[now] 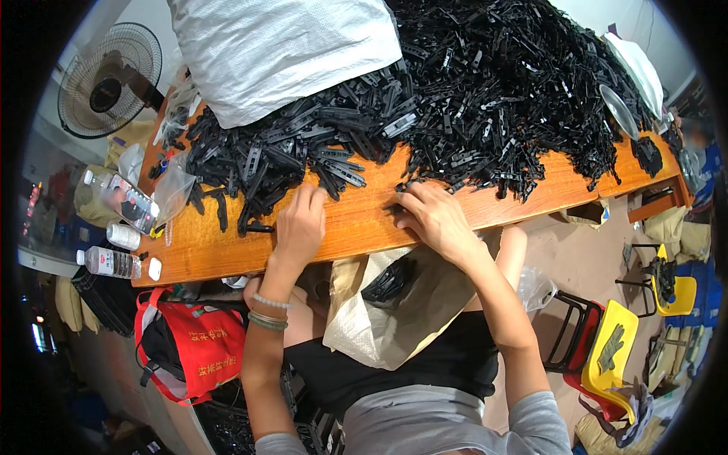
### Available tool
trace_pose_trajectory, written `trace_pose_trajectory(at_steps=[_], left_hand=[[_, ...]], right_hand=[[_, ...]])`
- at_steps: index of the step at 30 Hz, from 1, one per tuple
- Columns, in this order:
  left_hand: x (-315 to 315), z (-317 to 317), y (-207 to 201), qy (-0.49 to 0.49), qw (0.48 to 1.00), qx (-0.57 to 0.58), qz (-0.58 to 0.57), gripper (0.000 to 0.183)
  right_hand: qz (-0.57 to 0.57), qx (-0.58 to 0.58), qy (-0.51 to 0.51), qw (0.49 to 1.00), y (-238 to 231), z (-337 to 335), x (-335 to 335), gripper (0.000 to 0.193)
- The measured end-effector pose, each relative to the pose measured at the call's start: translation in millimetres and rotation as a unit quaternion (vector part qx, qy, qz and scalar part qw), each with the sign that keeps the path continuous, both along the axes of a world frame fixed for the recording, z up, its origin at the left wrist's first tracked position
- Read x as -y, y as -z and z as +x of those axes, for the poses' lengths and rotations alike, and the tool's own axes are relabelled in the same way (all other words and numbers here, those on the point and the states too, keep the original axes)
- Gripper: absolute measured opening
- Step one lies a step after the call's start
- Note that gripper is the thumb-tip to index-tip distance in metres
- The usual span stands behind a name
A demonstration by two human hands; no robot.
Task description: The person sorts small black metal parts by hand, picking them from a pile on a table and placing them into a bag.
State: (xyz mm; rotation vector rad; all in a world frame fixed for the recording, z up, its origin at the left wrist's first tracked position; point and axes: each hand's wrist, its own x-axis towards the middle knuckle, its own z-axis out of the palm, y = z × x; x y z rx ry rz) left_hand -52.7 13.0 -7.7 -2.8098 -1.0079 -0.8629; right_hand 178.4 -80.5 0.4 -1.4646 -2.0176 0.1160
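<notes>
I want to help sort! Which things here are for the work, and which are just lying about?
For the work: heap of black plastic strips, left hand, right hand, beige sack on the lap.
Lying about: clear plastic water bottle, red cloth bag, black fan.

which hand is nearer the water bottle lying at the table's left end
Left. The left hand rests on the table just right of the water bottle; the right hand lies farther right, by the black parts pile.

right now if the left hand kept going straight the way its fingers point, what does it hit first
The left hand points up the wooden table toward the heap of black plastic strips. It would likely meet the loose strips at the heap's near edge first, just past its fingertips; depth is hard to judge.
</notes>
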Motion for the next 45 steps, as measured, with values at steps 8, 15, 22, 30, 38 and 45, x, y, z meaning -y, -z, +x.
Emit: trace_pose_trajectory(at_steps=[8, 15, 22, 30, 38, 45], left_hand=[[-12.4, 6.2, -11.8, 0.029, 0.999, -0.031, 0.005, 0.018], [7.2, 3.8, -2.2, 0.049, 0.996, 0.059, -0.05, 0.012], [47.0, 14.9, 13.8, 0.0, 0.859, 0.364, -0.36, 0.008], [69.1, 17.0, 6.7, -0.009, 0.646, 0.481, -0.593, 0.01], [73.2, 22.9, -2.8, 0.051, 0.615, 0.409, -0.673, 0.023], [78.5, 21.5, -17.9, 0.049, 0.668, 0.368, -0.644, 0.026]], right_hand=[[-0.02, 0.057, -0.005, 0.998, 7.5, -9.1, -15.5, 0.02], [0.005, 0.083, 0.022, 0.996, 8.3, -20.8, -11.3, 0.025], [-0.096, 0.042, 0.021, 0.994, -2.8, -14.9, -14.6, 0.029], [0.015, -0.098, 0.048, 0.994, -3.9, -12.7, 0.3, 0.024], [-0.246, -0.667, -0.141, 0.689, 10.9, -24.8, 26.4, 0.013], [-0.167, -0.677, -0.079, 0.712, 16.2, -37.5, 36.0, 0.01]])
